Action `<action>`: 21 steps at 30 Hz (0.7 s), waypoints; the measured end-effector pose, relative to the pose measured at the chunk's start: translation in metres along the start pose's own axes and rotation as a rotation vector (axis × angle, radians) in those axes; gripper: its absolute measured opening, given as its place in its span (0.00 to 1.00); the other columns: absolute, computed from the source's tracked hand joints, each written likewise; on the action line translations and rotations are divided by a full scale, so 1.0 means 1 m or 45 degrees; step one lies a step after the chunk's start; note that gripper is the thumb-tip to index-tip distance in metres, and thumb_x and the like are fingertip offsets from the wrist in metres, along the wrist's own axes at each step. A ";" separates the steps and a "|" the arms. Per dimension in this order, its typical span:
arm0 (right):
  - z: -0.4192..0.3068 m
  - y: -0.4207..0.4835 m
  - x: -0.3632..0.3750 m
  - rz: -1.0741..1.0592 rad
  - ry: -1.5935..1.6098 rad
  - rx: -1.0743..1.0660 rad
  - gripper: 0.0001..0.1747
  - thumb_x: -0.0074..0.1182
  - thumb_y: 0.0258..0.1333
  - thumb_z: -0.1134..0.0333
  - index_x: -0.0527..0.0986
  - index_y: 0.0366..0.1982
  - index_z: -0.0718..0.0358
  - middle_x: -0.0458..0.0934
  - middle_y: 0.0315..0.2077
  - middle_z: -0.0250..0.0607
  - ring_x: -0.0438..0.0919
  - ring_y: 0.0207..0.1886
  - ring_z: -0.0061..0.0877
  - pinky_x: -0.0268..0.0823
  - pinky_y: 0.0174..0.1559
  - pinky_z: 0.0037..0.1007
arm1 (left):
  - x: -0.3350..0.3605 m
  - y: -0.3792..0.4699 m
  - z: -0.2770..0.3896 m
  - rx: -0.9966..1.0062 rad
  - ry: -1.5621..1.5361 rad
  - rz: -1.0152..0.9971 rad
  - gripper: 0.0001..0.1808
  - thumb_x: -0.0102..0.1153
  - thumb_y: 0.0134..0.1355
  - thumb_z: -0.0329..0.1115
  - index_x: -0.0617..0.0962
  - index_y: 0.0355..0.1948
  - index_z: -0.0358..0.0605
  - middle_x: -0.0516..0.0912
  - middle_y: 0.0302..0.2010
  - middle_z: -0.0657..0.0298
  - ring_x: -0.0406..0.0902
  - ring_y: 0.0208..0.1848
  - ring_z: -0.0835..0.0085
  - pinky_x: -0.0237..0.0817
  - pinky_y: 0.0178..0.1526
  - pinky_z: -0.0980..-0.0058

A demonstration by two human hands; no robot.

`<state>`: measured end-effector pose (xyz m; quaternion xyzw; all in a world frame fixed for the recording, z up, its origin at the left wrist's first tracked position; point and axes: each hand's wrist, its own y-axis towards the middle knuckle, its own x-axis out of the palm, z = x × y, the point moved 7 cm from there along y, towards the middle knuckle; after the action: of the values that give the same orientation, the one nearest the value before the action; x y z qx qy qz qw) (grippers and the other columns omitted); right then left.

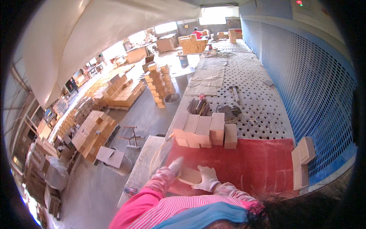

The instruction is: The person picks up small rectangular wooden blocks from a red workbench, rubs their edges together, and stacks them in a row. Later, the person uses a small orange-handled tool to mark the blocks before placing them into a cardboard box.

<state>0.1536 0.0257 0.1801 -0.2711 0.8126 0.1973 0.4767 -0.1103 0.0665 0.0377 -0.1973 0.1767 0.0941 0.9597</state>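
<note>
A pale rectangular brick (189, 176) is held low over the red mat (257, 163) in front of me. My left hand (175, 166), in a white glove, grips its left end. At the other end is my right hand (208, 178), also gloved, its thumb spread up along the brick's far side. The fingers under the brick are hidden. Beyond my hands, a row of similar bricks (203, 128) stands at the mat's far edge.
Several bricks (300, 166) are stacked right, beside a blue perforated panel (314, 80). A hammer (235, 94) lies on the perforated bench top (251, 94). Stacked bricks (95, 134), a stool (131, 136) and a bucket (172, 98) occupy the left floor. A person (198, 33) is far ahead.
</note>
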 end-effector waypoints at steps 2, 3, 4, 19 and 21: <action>-0.015 0.011 -0.010 -0.261 -0.060 0.059 0.59 0.80 0.38 0.32 0.76 0.65 0.64 0.86 0.56 0.55 0.86 0.60 0.51 0.76 0.62 0.50 | 0.020 -0.001 0.001 -0.066 -0.570 -0.152 0.32 0.58 0.79 0.58 0.83 0.66 0.40 0.86 0.63 0.53 0.85 0.58 0.63 0.77 0.59 0.58; -0.020 0.013 -0.011 -0.406 -0.092 0.083 0.59 0.81 0.38 0.33 0.75 0.65 0.64 0.86 0.55 0.56 0.87 0.58 0.52 0.76 0.61 0.50 | 0.033 -0.010 0.010 -0.084 -0.690 -0.142 0.31 0.57 0.79 0.58 0.83 0.67 0.41 0.86 0.63 0.53 0.84 0.60 0.62 0.76 0.61 0.57; -0.020 0.014 -0.019 -0.381 0.057 0.117 0.52 0.77 0.43 0.32 0.78 0.63 0.58 0.87 0.55 0.54 0.87 0.58 0.50 0.77 0.60 0.49 | 0.045 -0.021 0.022 -0.187 -0.788 -0.148 0.31 0.57 0.79 0.57 0.82 0.68 0.42 0.86 0.63 0.52 0.84 0.61 0.61 0.75 0.63 0.56; -0.060 -0.021 -0.063 -0.212 1.033 -0.281 0.18 0.71 0.63 0.61 0.85 0.52 0.58 0.89 0.53 0.38 0.82 0.63 0.24 0.73 0.62 0.37 | 0.036 -0.105 0.187 0.505 1.734 -0.190 0.29 0.65 0.65 0.56 0.86 0.60 0.51 0.87 0.64 0.50 0.87 0.61 0.50 0.75 0.67 0.50; -0.083 -0.022 -0.103 -0.176 0.876 -0.331 0.18 0.68 0.66 0.59 0.84 0.53 0.59 0.87 0.55 0.40 0.81 0.64 0.25 0.73 0.64 0.37 | 0.052 -0.124 0.197 0.812 1.454 -0.103 0.24 0.62 0.68 0.53 0.87 0.57 0.50 0.89 0.57 0.52 0.88 0.55 0.51 0.76 0.60 0.50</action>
<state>0.1531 -0.0137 0.3085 -0.4341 0.8731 0.1637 0.1496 0.0284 0.0412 0.2305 0.0713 0.6703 -0.1188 0.7291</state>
